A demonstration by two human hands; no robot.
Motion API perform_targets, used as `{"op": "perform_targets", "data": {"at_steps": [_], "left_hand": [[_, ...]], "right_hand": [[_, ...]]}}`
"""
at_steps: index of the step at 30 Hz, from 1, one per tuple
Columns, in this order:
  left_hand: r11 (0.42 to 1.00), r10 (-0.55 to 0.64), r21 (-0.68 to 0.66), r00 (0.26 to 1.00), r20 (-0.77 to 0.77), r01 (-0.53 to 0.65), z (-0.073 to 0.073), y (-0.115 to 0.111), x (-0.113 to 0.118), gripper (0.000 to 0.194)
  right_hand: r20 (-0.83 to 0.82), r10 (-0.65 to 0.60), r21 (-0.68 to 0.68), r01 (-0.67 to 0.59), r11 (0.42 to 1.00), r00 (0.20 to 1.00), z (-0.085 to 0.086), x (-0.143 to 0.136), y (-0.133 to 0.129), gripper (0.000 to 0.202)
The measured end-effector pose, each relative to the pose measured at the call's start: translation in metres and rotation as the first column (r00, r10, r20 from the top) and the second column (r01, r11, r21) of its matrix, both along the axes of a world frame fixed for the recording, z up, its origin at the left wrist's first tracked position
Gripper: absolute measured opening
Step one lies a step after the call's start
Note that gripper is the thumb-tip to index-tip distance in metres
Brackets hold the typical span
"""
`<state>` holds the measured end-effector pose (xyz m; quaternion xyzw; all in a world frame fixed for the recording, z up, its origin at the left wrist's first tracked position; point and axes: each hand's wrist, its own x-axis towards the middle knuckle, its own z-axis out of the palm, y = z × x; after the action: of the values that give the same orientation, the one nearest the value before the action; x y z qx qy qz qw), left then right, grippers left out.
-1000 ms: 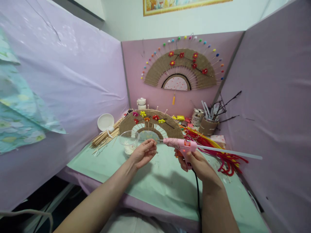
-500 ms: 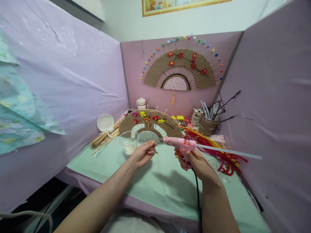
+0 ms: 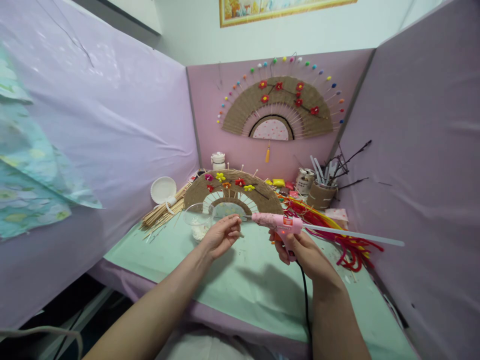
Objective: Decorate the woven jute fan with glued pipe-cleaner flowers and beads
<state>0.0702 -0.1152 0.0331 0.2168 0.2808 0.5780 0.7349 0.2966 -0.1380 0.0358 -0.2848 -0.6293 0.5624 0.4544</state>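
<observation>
My right hand is wrapped round the handle of a pink glue gun, with a long glue stick out of its back and its nozzle pointing left. Close to the nozzle, my left hand is pinched on something too small to make out. Just behind both hands a brown fan with red, yellow, pink and orange flowers stands upright on the green tabletop. A clear cup holding small white bits is left of my left hand.
Bundled sticks and a white dish lie at the left. Red and yellow fuzzy stems spread at the right, before a brown pot of glue sticks and twigs. A larger fan hangs on the back panel.
</observation>
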Motion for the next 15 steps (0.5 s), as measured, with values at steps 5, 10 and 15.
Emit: {"op": "perform_targets", "data": {"at_steps": [5,10,15], "left_hand": [[0.998,0.002,0.065,0.999,-0.052,0.001,-0.0020,-0.0005,0.0003,0.034],[0.986,0.046,0.168,0.988,-0.150,-0.020,-0.0013,-0.0019,0.0032,0.034],[0.981,0.089,0.188,0.979,-0.184,-0.054,0.0007,-0.0035,0.0057,0.035]], "right_hand": [[-0.001,0.004,0.010,-0.004,1.000,1.000,-0.0002,-0.0006,0.0004,0.055],[0.049,-0.028,0.020,0.027,0.999,0.998,0.0003,-0.0019,0.0002,0.058],[0.062,-0.042,0.040,0.040,0.998,0.997,0.0010,-0.0024,0.0000,0.058]]}}
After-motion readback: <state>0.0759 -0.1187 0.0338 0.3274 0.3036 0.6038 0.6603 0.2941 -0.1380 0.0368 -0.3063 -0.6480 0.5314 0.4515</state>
